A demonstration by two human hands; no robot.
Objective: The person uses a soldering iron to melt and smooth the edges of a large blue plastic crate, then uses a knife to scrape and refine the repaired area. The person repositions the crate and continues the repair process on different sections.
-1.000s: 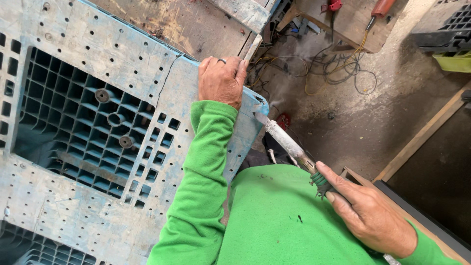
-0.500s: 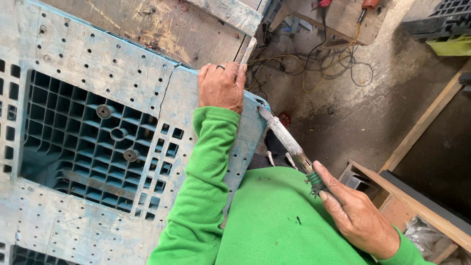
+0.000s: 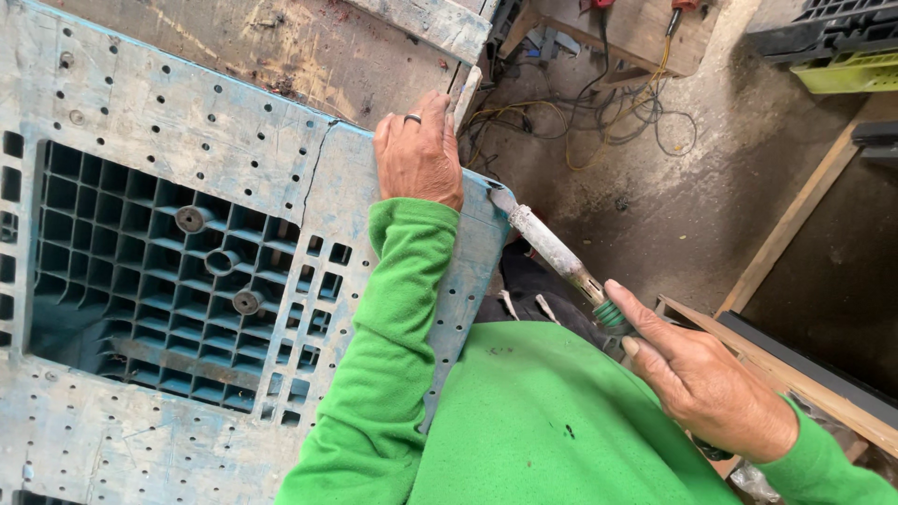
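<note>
The right hand is gripping the green-collared handle of a soldering-type iron, its tip touching the corner edge of the blue plastic pallet. The left hand, wearing a ring, is pressing flat on that pallet's cracked top, grasping nothing. Beyond, cables are lying tangled on the concrete floor.

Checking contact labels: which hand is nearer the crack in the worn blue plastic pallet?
Left. The left hand rests flat on the worn blue plastic pallet just right of the crack. The right hand is off the pallet, gripping a metal-barrelled tool.
</note>
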